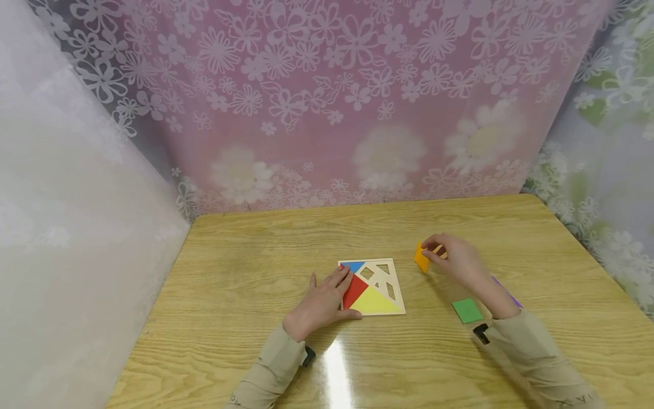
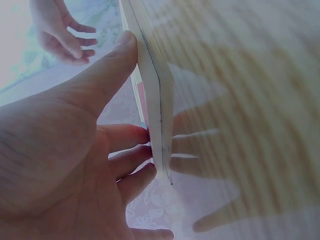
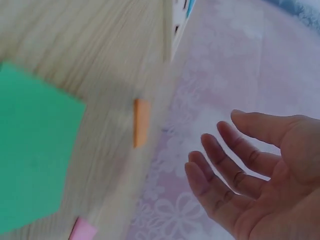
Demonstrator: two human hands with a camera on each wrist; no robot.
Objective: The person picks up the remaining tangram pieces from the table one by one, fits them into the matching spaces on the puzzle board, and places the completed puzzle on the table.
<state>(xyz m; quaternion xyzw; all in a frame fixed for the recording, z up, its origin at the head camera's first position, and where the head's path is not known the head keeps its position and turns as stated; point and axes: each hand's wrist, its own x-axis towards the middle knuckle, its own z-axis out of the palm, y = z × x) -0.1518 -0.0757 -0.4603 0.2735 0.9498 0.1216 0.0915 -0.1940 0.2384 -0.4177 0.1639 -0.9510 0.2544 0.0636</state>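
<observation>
A wooden tangram board (image 1: pixel 398 295) lies on the table, with a blue triangle (image 1: pixel 353 265), a red triangle (image 1: pixel 353 292) and a yellow triangle (image 1: pixel 377 303) set in it. Its remaining cutouts show the table. My left hand (image 1: pixel 319 304) rests on the board's left side, fingers extended over the red and blue pieces, thumb along the near edge (image 2: pixel 150 90). In the head view, my right hand (image 1: pixel 460 264) pinches a tilted orange piece (image 1: pixel 421 258) right of the board. The right wrist view differs: the hand (image 3: pixel 260 175) looks spread, apart from the orange piece (image 3: pixel 141 122).
A green square (image 1: pixel 467 311) lies below my right forearm. A purple piece (image 1: pixel 511 295) is partly hidden behind that wrist. The right wrist view shows a pink piece (image 3: pixel 82 230) near the green one. Flowered curtains (image 1: pixel 332 113) hang around the wooden table (image 1: pixel 245 272).
</observation>
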